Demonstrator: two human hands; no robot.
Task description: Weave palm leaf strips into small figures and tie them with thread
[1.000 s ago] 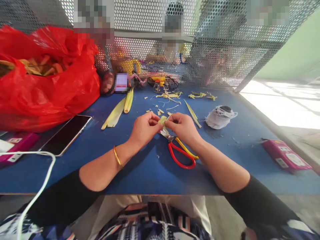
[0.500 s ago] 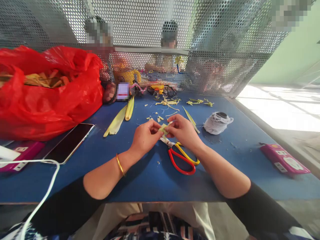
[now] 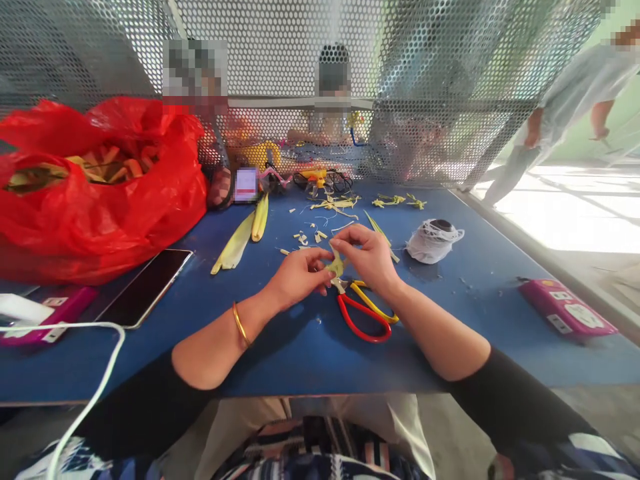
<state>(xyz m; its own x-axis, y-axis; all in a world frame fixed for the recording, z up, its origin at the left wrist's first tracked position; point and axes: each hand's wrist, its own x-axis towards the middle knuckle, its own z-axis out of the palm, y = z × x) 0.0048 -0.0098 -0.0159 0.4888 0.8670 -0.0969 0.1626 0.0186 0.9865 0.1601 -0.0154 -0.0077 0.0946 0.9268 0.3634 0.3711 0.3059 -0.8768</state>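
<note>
A matte blue tabletop [image 3: 300, 363] meets a grey perforated-metal screen [image 3: 280, 67] in the head view. Over the middle, the bare left hand [image 3: 301, 275] and bare right hand [image 3: 369, 259], fingers curled, both pinch a small pale-green leafy strip [image 3: 337, 267]. Just below lie metal scissors [image 3: 370, 338] with red and yellow looped handles. Blue surface runs from them to the straight near edge. White thread [image 3: 429, 245] wound around a dark core stands rightward; a crinkled red plastic bag [image 3: 110, 220] bulges at left.
</note>
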